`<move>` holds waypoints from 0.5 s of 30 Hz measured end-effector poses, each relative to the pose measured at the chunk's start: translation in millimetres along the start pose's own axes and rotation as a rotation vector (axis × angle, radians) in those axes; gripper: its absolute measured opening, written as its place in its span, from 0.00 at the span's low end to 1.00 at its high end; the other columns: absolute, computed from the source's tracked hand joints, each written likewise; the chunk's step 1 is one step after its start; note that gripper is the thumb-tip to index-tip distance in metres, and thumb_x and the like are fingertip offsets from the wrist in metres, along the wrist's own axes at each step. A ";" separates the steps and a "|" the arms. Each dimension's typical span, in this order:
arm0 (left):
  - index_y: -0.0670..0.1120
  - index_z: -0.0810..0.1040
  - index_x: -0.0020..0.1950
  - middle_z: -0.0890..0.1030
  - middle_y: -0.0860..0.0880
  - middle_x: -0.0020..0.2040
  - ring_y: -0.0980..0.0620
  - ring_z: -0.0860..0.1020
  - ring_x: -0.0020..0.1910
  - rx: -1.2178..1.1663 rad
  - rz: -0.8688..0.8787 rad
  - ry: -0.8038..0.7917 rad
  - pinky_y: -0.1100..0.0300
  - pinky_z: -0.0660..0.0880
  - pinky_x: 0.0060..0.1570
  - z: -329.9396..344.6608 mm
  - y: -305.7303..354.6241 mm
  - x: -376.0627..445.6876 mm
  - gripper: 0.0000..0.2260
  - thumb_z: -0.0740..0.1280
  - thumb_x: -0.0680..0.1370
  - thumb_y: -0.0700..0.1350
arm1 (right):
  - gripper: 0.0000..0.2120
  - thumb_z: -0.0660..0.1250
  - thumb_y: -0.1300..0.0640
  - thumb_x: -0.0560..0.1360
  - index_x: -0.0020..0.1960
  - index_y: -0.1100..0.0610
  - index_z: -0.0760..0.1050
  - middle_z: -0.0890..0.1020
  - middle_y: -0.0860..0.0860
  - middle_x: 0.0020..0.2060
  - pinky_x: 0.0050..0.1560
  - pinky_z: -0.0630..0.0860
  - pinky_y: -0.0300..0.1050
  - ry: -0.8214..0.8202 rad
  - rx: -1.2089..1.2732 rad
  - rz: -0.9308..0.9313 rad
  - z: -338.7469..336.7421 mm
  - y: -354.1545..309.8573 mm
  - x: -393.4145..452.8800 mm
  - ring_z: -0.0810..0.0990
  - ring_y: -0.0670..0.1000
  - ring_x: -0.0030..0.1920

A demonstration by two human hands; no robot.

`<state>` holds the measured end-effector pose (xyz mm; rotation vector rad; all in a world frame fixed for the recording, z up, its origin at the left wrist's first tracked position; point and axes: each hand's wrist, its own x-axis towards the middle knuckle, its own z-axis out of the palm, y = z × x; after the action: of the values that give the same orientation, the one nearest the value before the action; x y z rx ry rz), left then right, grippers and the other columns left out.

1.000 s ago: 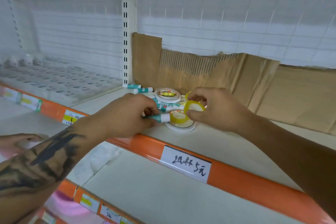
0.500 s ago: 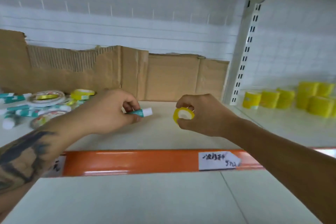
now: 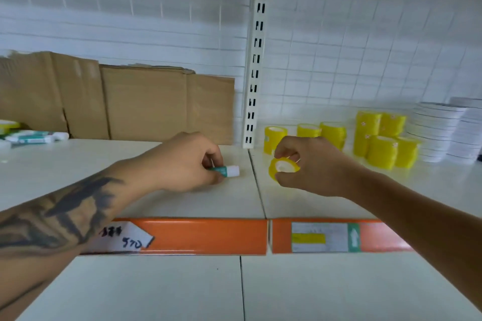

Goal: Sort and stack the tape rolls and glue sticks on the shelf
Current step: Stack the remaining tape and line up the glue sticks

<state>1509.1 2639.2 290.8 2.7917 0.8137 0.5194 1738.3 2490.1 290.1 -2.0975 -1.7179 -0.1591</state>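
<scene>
Over a white metal shelf [image 3: 130,185] with an orange front strip [image 3: 203,236], a person reaches forward with both arms. The left hand [image 3: 182,161], at the end of a tattooed forearm, pinches a small teal glue stick with a white cap [image 3: 226,171]; the cap points right, low over the shelf just left of the seam between two shelf boards. The right hand [image 3: 310,167] grips a small yellow tape roll with a white core [image 3: 283,167] between thumb and curled fingers, held above the right-hand board with its open face toward the camera.

Behind the right hand, stacks of yellow tape rolls [image 3: 378,138] stand in a cluster on the right board, near a white slotted upright post [image 3: 254,73]. Farther right sit stacks of flat white rolls [image 3: 440,133]. At the far left edge of the shelf, loose teal-and-white glue sticks [image 3: 34,137] lie on their sides, well apart from both hands. Brown cardboard sheets [image 3: 146,101] lean against the white wire grid back panel [image 3: 352,47]. A handwritten white price tag [image 3: 127,238] and a printed label [image 3: 323,237] are fixed to the orange strip.
</scene>
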 end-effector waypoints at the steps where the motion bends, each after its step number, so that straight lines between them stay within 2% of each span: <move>1: 0.58 0.85 0.47 0.83 0.58 0.44 0.70 0.76 0.35 -0.003 -0.005 0.001 0.71 0.66 0.32 5.6 9.7 5.8 0.06 0.77 0.73 0.55 | 0.15 0.75 0.44 0.68 0.53 0.43 0.77 0.80 0.38 0.46 0.54 0.79 0.46 -0.007 0.003 -0.004 -2.1 10.7 -0.5 0.80 0.46 0.52; 7: 0.57 0.84 0.48 0.83 0.58 0.44 0.69 0.76 0.36 0.008 -0.031 0.004 0.73 0.65 0.31 23.9 48.2 29.0 0.06 0.77 0.73 0.54 | 0.12 0.76 0.44 0.69 0.49 0.44 0.77 0.79 0.37 0.44 0.53 0.79 0.45 -0.035 0.051 -0.021 -8.3 52.1 -2.3 0.80 0.45 0.51; 10: 0.57 0.85 0.48 0.83 0.57 0.43 0.70 0.76 0.36 -0.006 -0.031 0.000 0.73 0.66 0.31 27.2 56.4 31.7 0.06 0.77 0.73 0.53 | 0.12 0.76 0.43 0.69 0.48 0.44 0.77 0.81 0.39 0.46 0.53 0.79 0.45 -0.059 0.091 -0.026 -5.9 58.3 -1.0 0.81 0.44 0.50; 15: 0.56 0.85 0.48 0.83 0.56 0.44 0.69 0.76 0.34 -0.051 -0.022 -0.012 0.73 0.68 0.32 27.8 60.0 34.9 0.05 0.77 0.74 0.52 | 0.11 0.74 0.43 0.71 0.50 0.43 0.77 0.79 0.37 0.47 0.52 0.77 0.41 -0.125 0.111 -0.028 -4.5 54.6 -2.1 0.80 0.43 0.52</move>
<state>1576.2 2606.2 291.3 2.7332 0.8163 0.5116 1790.9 2478.4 279.9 -2.0410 -1.7851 0.0589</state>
